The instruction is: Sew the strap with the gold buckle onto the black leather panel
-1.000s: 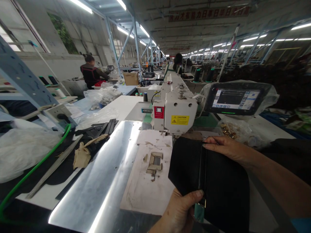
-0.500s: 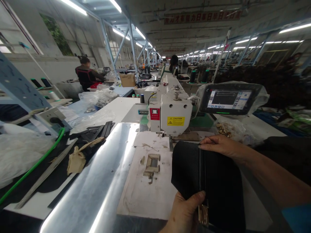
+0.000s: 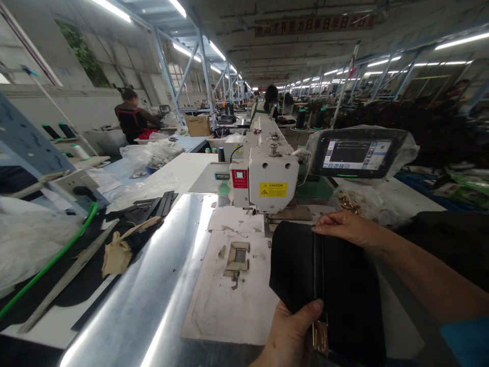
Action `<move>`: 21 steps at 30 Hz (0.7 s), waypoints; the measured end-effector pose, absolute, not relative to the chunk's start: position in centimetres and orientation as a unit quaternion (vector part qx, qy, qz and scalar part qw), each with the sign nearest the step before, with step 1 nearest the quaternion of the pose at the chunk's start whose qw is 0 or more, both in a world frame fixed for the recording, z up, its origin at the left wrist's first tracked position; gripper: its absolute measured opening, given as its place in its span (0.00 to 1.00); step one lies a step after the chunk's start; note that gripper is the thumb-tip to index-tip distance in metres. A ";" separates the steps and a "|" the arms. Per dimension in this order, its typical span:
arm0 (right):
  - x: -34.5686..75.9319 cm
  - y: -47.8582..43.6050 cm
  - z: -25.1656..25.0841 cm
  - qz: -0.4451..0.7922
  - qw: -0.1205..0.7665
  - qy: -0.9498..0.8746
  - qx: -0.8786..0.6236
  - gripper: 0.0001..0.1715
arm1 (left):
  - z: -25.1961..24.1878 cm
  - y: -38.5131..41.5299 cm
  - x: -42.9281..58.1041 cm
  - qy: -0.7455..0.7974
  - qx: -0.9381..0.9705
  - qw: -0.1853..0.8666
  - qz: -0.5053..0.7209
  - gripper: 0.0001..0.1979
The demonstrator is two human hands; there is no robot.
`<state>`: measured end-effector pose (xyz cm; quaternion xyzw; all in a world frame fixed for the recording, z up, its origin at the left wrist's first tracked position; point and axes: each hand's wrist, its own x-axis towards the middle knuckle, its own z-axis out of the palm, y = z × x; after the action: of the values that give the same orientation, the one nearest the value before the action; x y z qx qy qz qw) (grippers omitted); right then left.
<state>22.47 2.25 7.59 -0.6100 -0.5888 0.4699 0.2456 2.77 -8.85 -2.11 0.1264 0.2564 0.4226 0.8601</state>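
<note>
Both hands hold up a black leather-like bag panel (image 3: 347, 290) with a raised strip running down it. At the strip's lower end sits a shiny gold metal clasp (image 3: 320, 336). My left hand (image 3: 290, 331) grips the lower edge, thumb on the strip just above the clasp; its other fingers are mostly hidden behind. My right hand (image 3: 344, 227) pinches the top edge by the strip's upper end. Left of the panel, a white template sheet (image 3: 206, 306) with a small taped frame (image 3: 237, 256) lies under the white sewing machine head (image 3: 273, 173).
A control screen (image 3: 353, 153) stands behind my right hand, near a plastic bag of gold fittings (image 3: 351, 201). To the left are a shiny metal plate (image 3: 153, 275), black strips (image 3: 153, 206) and a green hose (image 3: 49, 265). Co-workers sit farther back.
The view has shifted slightly, so the machine and table appear a little further left and higher. Both hands keep their grip on the black panel, which is nearly still.
</note>
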 end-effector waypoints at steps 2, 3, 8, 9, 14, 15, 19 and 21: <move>22.5 2.3 7.6 0.472 0.249 -0.588 -0.608 0.28 | -2.2 -8.9 2.8 0.256 0.125 0.862 0.420 0.34; 22.5 2.3 7.6 0.473 0.251 -0.587 -0.607 0.28 | -2.2 -8.9 2.8 0.255 0.125 0.862 0.420 0.34; 22.4 2.3 7.7 0.482 0.259 -0.583 -0.600 0.28 | -2.4 -8.8 2.8 0.253 0.132 0.861 0.422 0.34; 22.5 2.3 7.7 0.485 0.260 -0.582 -0.599 0.28 | -2.4 -8.9 2.9 0.249 0.130 0.861 0.423 0.34; 22.4 2.2 7.6 0.487 0.258 -0.586 -0.594 0.27 | -2.5 -9.0 2.8 0.231 0.113 0.860 0.440 0.29; 22.3 2.2 7.5 0.484 0.256 -0.587 -0.596 0.27 | -2.6 -9.1 2.8 0.238 0.110 0.860 0.438 0.27; 21.8 2.2 7.4 0.478 0.241 -0.589 -0.605 0.29 | -2.8 -9.2 2.3 0.262 0.104 0.858 0.429 0.21; 21.6 2.3 7.3 0.485 0.243 -0.587 -0.602 0.30 | -2.9 -9.2 2.2 0.263 0.105 0.855 0.434 0.21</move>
<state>21.63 2.31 7.32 -0.6018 -0.5866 0.4845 0.2429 2.16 -9.21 -2.89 0.1047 0.2629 0.4339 0.8553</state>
